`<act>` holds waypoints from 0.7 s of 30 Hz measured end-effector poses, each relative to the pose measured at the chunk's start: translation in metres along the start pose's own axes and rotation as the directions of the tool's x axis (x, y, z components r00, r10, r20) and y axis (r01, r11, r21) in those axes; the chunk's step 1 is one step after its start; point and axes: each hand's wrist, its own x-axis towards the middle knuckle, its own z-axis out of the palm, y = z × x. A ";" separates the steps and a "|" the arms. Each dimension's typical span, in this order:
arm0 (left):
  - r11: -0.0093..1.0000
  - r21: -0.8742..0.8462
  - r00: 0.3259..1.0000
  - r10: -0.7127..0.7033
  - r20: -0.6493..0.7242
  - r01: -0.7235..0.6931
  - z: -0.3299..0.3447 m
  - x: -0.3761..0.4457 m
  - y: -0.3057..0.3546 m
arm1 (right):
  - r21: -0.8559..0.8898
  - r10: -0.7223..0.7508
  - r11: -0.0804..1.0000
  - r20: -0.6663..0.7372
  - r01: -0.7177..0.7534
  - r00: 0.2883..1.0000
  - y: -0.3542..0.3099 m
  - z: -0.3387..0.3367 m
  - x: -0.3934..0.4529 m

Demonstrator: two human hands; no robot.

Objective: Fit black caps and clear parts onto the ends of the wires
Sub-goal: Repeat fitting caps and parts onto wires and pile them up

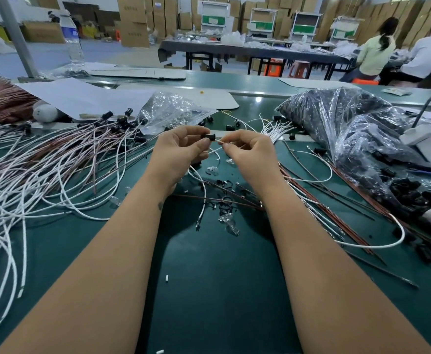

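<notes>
Black cap (pixel 210 136) pinched in left hand (pixel 181 149), its opening facing the white wire (pixel 215 149) tip pinched by right hand (pixel 250 152), aligned for insertion.

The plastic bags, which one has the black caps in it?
The big bag on the right, dark with black caps spilling from it. The small bag beyond the left hand looks clear.
</notes>
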 end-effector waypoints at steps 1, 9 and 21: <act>1.000 0.030 1.000 0.007 -0.005 -0.007 -0.001 0.000 0.000 | 0.001 -0.005 1.000 0.008 0.005 1.000 0.000 0.000 0.000; 0.999 0.032 1.000 -0.007 0.022 0.007 0.000 -0.002 0.002 | -0.222 -0.136 0.967 -0.025 0.127 0.990 0.001 0.002 0.000; 0.997 -0.016 0.997 -0.073 0.038 0.074 0.002 -0.006 0.006 | -0.317 -0.284 0.916 -0.087 0.244 0.955 0.000 0.005 -0.001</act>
